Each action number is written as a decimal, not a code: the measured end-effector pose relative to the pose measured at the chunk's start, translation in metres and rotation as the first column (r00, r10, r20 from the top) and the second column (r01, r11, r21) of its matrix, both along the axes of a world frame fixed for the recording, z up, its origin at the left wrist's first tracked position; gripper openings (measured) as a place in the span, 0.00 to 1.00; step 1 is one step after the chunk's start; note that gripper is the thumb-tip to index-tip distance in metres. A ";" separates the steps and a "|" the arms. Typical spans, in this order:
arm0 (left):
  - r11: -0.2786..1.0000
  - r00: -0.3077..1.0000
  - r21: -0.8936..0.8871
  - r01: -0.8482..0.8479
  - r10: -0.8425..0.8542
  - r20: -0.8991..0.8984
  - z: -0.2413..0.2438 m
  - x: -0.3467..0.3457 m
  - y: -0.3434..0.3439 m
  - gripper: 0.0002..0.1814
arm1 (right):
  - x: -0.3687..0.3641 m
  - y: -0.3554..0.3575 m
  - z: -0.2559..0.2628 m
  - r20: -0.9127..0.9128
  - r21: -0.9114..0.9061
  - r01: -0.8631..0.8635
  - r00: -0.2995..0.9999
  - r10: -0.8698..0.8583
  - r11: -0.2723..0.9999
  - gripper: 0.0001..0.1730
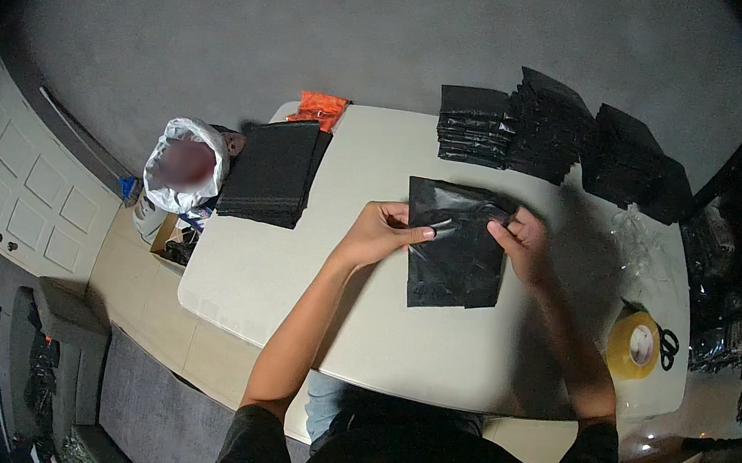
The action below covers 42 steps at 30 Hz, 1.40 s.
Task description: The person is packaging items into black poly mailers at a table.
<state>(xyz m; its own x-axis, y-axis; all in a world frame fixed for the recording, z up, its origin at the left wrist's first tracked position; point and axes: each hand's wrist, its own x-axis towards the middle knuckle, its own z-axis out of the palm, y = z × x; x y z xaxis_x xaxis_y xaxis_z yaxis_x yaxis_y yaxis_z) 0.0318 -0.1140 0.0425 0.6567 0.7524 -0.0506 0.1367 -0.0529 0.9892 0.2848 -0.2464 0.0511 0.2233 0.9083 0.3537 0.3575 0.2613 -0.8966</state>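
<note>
A black plastic bag, folded into a flat rectangle, is held between my two hands over the white table. The left edge of the bag is pinched by my left hand, thumb on top. At its upper right, my right hand grips the bag's edge between thumb and fingers. Beyond the bag, folded black plastic packets lie in a stack, with a taller pile beside it and another pile at the far right corner. A stack of flat black sheets or bags lies at the table's left.
An orange plastic packet lies at the back left edge. On the right are crumpled clear plastic, a yellowish tape roll and black-handled scissors. A white-lined container and a cardboard box stand beyond the left edge.
</note>
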 end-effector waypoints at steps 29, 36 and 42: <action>0.868 0.912 0.455 0.200 0.004 -0.409 -0.018 -0.001 0.028 0.25 | 0.036 0.024 -0.067 0.379 -0.176 -0.049 0.918 0.114 0.983 0.30; 0.920 0.946 0.292 0.262 -0.185 -0.266 -0.011 -0.008 0.029 0.17 | 0.025 0.017 -0.056 0.363 -0.148 -0.020 0.929 0.073 0.989 0.26; 0.907 0.946 0.310 0.285 -0.214 -0.244 -0.031 -0.013 0.040 0.17 | 0.031 0.013 -0.038 0.495 -0.253 -0.097 0.842 0.215 0.963 0.25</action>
<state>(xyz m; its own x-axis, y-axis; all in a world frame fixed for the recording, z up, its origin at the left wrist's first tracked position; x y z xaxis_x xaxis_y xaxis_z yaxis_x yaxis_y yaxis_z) 0.0190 -0.0741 0.0116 0.8280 0.5601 0.0261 0.2678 -0.4358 0.8593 0.3160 -0.2337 0.0129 -0.0878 0.9806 0.1750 0.7512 0.1805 -0.6349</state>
